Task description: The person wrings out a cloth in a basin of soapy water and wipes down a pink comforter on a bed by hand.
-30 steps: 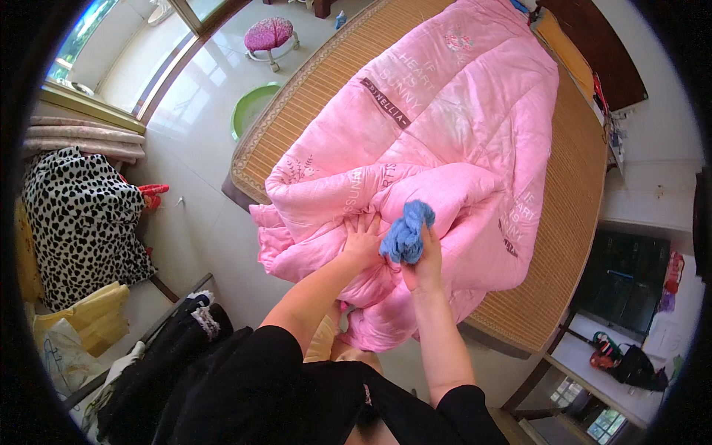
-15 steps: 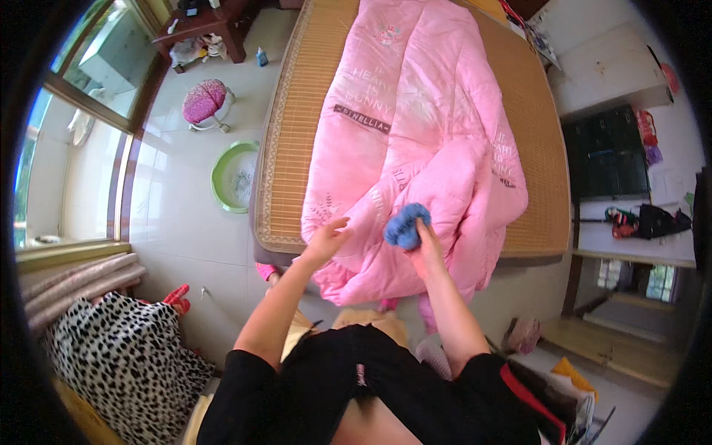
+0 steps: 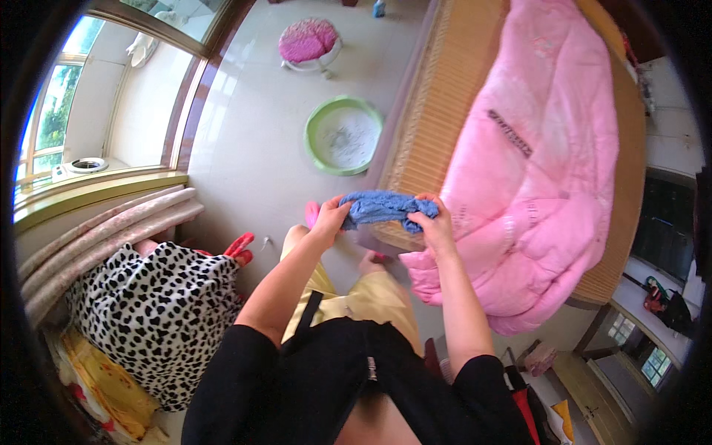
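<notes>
A blue cloth (image 3: pixel 382 209) is stretched between my two hands in front of me, bunched along its length. My left hand (image 3: pixel 337 217) is closed on its left end, and my right hand (image 3: pixel 434 222) grips the right end. The cloth hangs above the floor by the bed's near corner. Beyond it on the floor stands a green basin (image 3: pixel 312 143) holding whitish water. To the right of my right hand a thick pink quilt (image 3: pixel 534 193) lies rumpled on the bed, its near end drooping over the edge.
The bed carries a woven bamboo mat (image 3: pixel 437 111). A pink-topped stool (image 3: pixel 308 41) stands past the basin, with a small blue bottle (image 3: pixel 379 9) farther off. At left are rolled-up sheets (image 3: pixel 111 230) and a black-and-white spotted cloth (image 3: pixel 159 311). Windows line the left wall.
I have turned left, so the basin is nearer the middle and the quilt farther right. My left hand has taken hold of the blue cloth, which was bunched in my right hand alone.
</notes>
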Demonstrator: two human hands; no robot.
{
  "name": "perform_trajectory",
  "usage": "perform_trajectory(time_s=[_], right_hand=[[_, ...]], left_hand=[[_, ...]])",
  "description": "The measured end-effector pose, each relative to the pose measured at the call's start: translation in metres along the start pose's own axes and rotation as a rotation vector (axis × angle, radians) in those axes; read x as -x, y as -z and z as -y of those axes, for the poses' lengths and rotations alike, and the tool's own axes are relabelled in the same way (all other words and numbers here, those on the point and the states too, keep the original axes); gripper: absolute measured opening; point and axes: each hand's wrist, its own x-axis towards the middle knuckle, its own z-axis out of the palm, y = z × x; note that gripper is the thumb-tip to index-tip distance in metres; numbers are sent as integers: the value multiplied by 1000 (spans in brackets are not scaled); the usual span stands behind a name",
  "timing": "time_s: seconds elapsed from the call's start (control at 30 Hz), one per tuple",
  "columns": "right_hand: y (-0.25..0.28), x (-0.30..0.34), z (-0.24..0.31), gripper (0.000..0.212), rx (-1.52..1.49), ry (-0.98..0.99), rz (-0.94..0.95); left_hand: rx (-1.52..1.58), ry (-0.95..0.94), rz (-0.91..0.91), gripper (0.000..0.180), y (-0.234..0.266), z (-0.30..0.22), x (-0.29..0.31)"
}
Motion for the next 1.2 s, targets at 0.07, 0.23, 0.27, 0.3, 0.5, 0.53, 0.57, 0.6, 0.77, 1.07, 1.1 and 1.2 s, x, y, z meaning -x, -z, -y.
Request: perform_trajectory(time_s=[0.07, 0.23, 0.27, 0.3, 0.5, 0.53, 0.57, 0.6, 0.77, 1.07, 1.1, 1.2], right_hand=[[-23, -18, -10, 50, -64, -103, 63], [-102, -102, -54, 48, 247, 29, 105], [-115, -123, -63, 47, 380, 101, 102], [-127, -139, -76, 47, 520, 151, 115], [-188, -242, -175, 43, 186, -102, -245], [-193, -251, -188, 43, 115, -152, -316], [-197, -258, -204, 43, 45, -203, -388], [-196, -266, -226, 41, -7, -217, -439], [-176, -314, -321, 42, 318, -305, -580], [-178, -484, -450, 53, 1278, 292, 90], [-177, -487, -459, 52, 1307, 243, 109], [-175, -485, -474, 44, 1325, 65, 4]], left_hand=[[141, 109, -95, 23, 17, -28, -9], [335, 175, -53, 30, 76, -78, -114], [385, 204, -61, 33, 84, -84, -137], [385, 250, 6, 34, 90, -87, -160], [437, 462, 267, 39, 86, -68, -302], [395, 481, 301, 40, 87, -59, -321], [355, 501, 334, 42, 89, -49, -340], [319, 519, 368, 43, 92, -41, -355], [194, 617, 359, 48, 138, -10, -423], [-1261, -550, -229, 55, 149, 111, -562], [-1057, -447, -178, 55, 156, 120, -574], [-367, -182, -94, 54, 179, 123, -580]])
